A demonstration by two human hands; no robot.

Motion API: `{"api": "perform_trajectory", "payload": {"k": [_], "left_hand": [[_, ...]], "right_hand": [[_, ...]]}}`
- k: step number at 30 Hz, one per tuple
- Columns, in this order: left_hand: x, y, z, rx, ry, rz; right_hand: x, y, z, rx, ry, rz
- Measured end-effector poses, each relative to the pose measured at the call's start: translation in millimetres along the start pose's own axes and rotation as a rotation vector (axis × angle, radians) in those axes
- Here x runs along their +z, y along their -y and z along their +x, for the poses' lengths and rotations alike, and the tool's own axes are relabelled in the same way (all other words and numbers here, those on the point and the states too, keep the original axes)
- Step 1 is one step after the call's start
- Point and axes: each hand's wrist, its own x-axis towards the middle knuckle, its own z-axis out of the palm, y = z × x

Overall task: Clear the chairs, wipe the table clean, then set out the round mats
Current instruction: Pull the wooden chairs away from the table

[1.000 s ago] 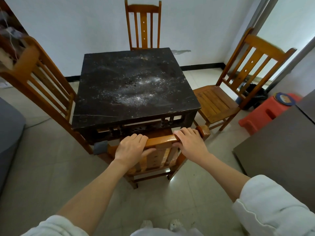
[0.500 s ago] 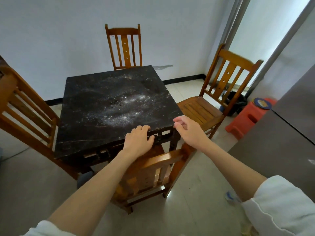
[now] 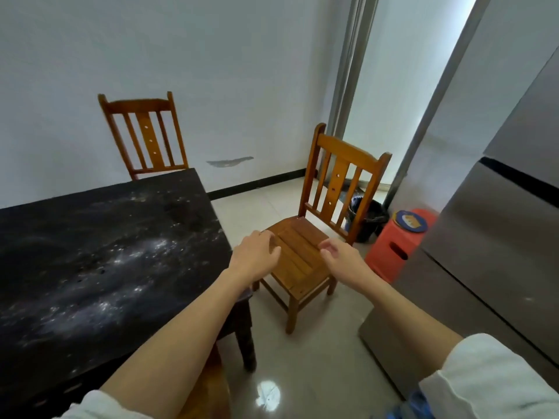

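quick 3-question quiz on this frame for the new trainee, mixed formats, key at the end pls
1. True or false: the left hand grips the slatted wooden chair at the table's right side.
2. What stands between that chair and the orange plastic stool?
A. a black bin
B. a broom
C. a cardboard box
3. Fill in: the black stone-topped table is dusted with ___ specks.

Key
1. False. Both the left hand and the right hand hover over the seat with fingers loosely curled, holding nothing.
2. A. The black bin stands there on the floor.
3. White.
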Motion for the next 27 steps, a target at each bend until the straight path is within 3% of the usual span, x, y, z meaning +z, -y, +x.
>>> {"api": "perform_trajectory", "payload": {"k": [6,11,23,27], "left_hand": [[54.8,-65.1,103.1,-0.068,0.033,-0.076],[83.5,-77.1,177.1,-0.116,0.051,-0.103],[127.2,-72.1,411.2,-0.218,0.115,-0.336],[134.6,-76.9,459.1,-0.25,0.156,-0.385]], "right_hand": [[-79.9,-61.8,84.7,0.043,-0.043,0.009],[-100.5,-85.3,156.9,0.017,-0.08,-0.026],[-156.8,-118.4,403.1,-0.099,-0.279,-0.5],[-172.2,-131.0,462.8,-0.021,-0.211,-0.666]]}}
